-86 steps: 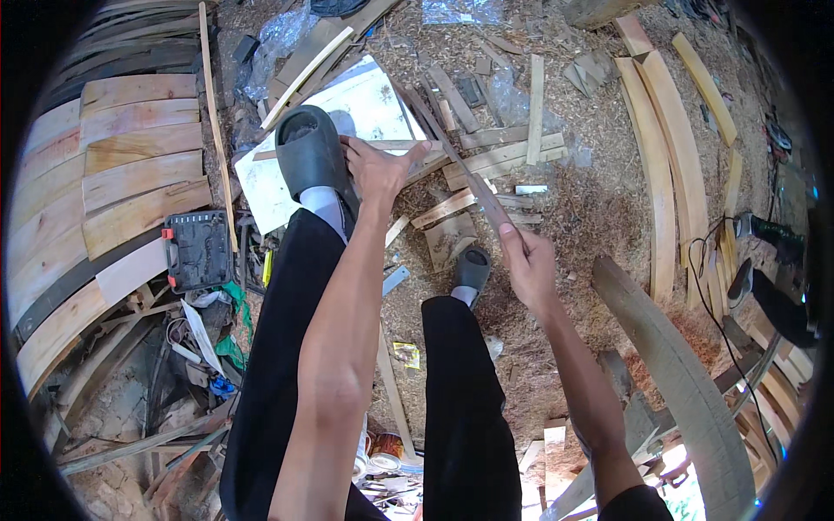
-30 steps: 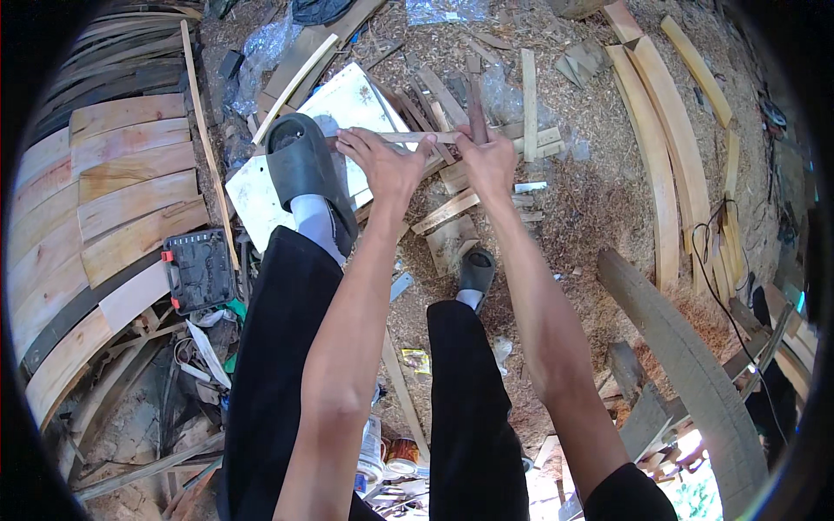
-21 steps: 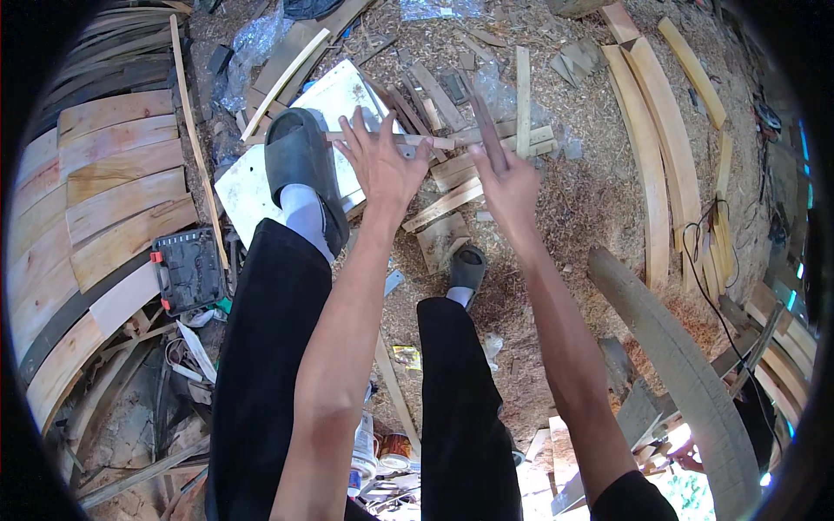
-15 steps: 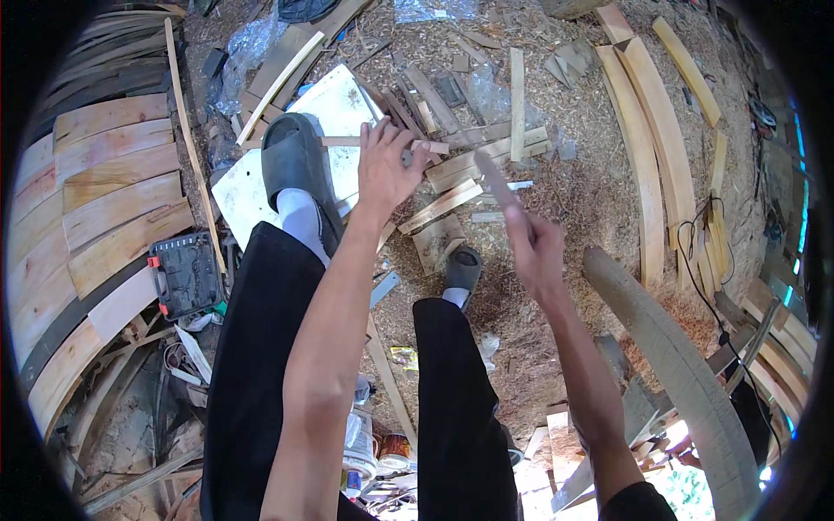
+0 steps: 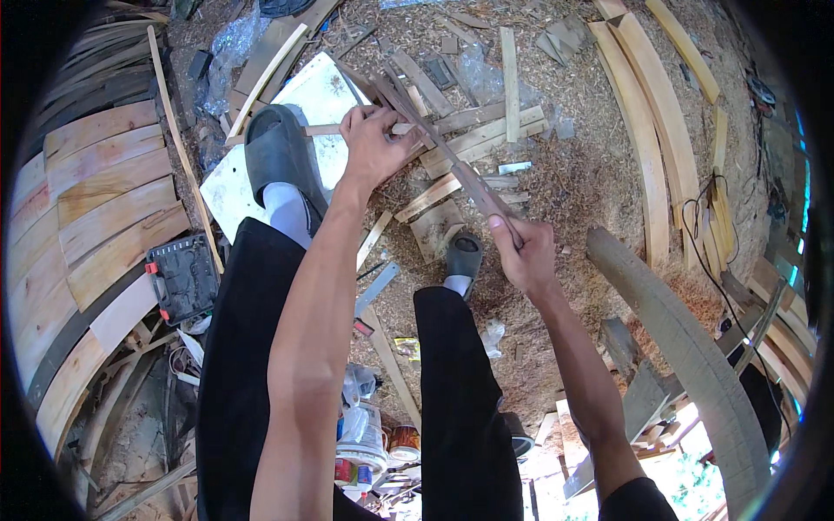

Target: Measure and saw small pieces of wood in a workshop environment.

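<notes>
My left hand is closed around a thin wooden strip, whose pale end pokes out beside the fingers. My left foot, in a dark grey slipper, presses on the strip over a white board. In my right hand is a long, flat-bladed tool like a machete, pointing up and left past the strip's end. Its far part lines up with dark wood strips on the ground, so I cannot tell where the tip is.
Wood offcuts and shavings litter the ground. Long curved planks lie at right, near a thick curved timber. Boards and an open black tool case are at left. A metal ruler-like strip lies between my legs.
The blade has swung toward the left, and its line now passes close to the strip's end. My left hand still grips the strip; the whole view has shifted slightly.
</notes>
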Demonstrator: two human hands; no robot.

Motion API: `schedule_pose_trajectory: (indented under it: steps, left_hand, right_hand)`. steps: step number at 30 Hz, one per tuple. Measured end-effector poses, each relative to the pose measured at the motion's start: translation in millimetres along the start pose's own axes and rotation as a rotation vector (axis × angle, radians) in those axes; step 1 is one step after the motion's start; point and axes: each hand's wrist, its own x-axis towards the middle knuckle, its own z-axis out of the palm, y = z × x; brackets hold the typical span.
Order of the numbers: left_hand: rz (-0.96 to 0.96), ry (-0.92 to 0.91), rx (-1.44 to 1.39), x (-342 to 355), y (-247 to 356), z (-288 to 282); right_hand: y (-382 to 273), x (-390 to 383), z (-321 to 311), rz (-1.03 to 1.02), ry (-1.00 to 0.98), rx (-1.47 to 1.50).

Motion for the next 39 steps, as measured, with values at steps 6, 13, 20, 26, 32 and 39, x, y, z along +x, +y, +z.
schedule_pose_trajectory:
  steps: [6, 13, 20, 26, 32, 39]
  left_hand:
    - [0.009, 0.009, 0.005, 2.5, 3.5, -1.5]
    - [0.016, 0.025, 0.012, -1.5, -3.5, 4.3]
    - [0.0, -0.006, 0.021, -1.3, 0.3, 5.8]
    - [-0.012, 0.007, -0.005, -1.0, -3.9, 2.4]
    - [-0.013, -0.029, 0.011, -1.0, -3.2, 5.7]
    - [-0.029, -0.042, 0.019, -0.2, -5.6, 0.2]
  right_hand:
    - [1.0, -8.9, -5.2, 0.072, -0.014, 0.004]
    - [19.1, -6.8, 0.2, 0.084, -0.083, -0.02]
    - [-5.2, -7.1, 0.6, 0.141, -0.041, 0.0]
    - [-3.2, -7.9, -0.9, 0.151, -0.059, 0.022]
    - [-3.9, -0.3, -3.0, 0.244, -0.1, -0.016]
    - [5.6, -26.9, -11.6, 0.154, -0.073, -0.005]
